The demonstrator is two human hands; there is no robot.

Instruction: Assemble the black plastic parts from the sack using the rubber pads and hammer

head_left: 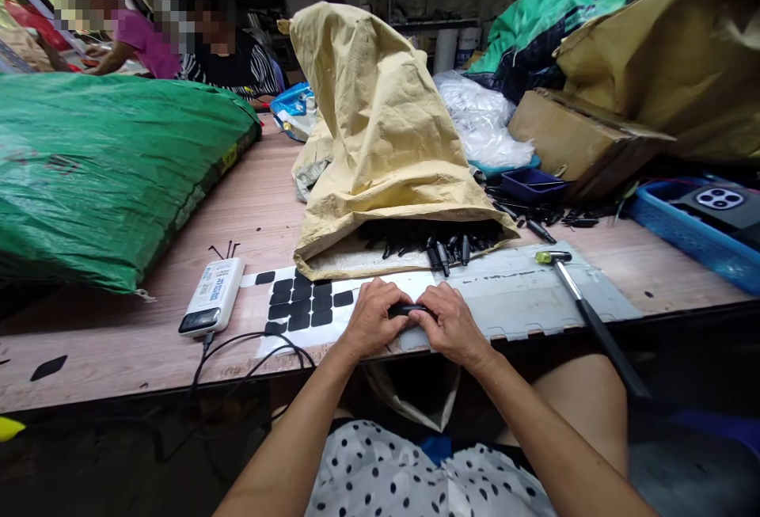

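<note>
Both hands meet over the table's front edge on one small black cylindrical part point(406, 309); its kind is hard to make out. My left hand point(375, 314) is closed around its left end, and my right hand point(450, 322) grips the other end, the thumbs close together. Just beyond them lies the open mouth of a tan sack point(380, 129), with several black tube-like parts point(442, 256) spilling out. Beside my left hand, black rounded-square pieces point(302, 299) sit on a white sheet point(309, 336). A grey board point(522, 287) extends to the right of my right hand.
A hammer point(585, 307) rests across the board, its handle overhanging the edge. On the left are a white power bank point(212, 295) with a black cable point(255, 336) and a large green sack point(112, 169). A blue basket point(706, 236) and cardboard box point(585, 137) stand right. Two people point(222, 50) sit beyond.
</note>
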